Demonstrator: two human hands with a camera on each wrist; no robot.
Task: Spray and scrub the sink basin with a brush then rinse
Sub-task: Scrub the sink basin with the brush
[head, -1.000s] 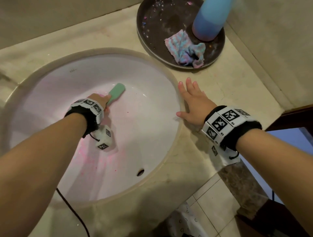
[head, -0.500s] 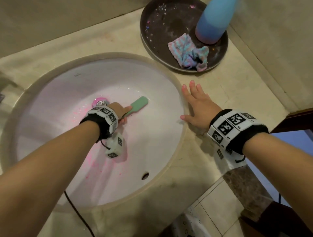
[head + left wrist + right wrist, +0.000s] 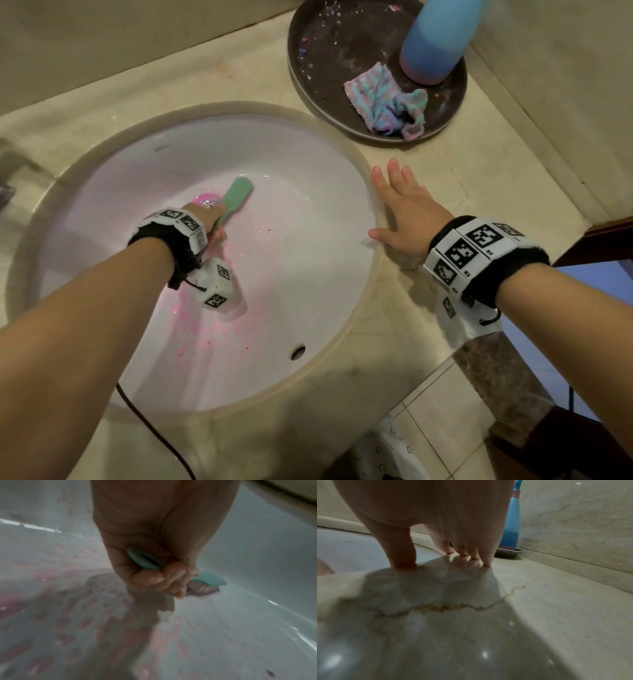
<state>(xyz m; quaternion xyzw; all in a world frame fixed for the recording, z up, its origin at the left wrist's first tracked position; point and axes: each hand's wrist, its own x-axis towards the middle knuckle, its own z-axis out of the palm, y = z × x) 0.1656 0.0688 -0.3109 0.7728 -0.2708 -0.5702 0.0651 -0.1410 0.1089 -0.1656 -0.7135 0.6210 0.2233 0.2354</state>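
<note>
The left hand (image 3: 205,214) reaches down into the white sink basin (image 3: 308,274) and has its fingers (image 3: 150,580) curled tight round the handle of a mint-green scrub brush (image 3: 236,202), a full-fisted grip with the butt of the handle poking out behind the palm in the left wrist view. The brush head (image 3: 211,581) points away from the hand toward the far right wall of the basin, bristles (image 3: 202,589) down and pressed against the porcelain. Just beside the knuckles sits the drain (image 3: 207,200), ringed with pink. Pink spray residue (image 3: 212,322) streaks and speckles the basin floor under the forearm and toward the overflow hole (image 3: 298,351) on the near wall. The right hand (image 3: 407,209) lies flat on the beige marble counter (image 3: 479,178) at the basin's right rim, its grip wide and holding nothing, fingers (image 3: 465,547) straight and spread with their tips touching the stone, thumb (image 3: 399,547) at the edge of the basin. Farther back on the counter stands a round dark tray (image 3: 329,68), flecked with bits of debris, carrying a blue spray bottle (image 3: 435,37) upright and a crumpled pastel striped cloth (image 3: 383,99) just beside its base. A black cable (image 3: 150,431) trails over the near counter edge.
</note>
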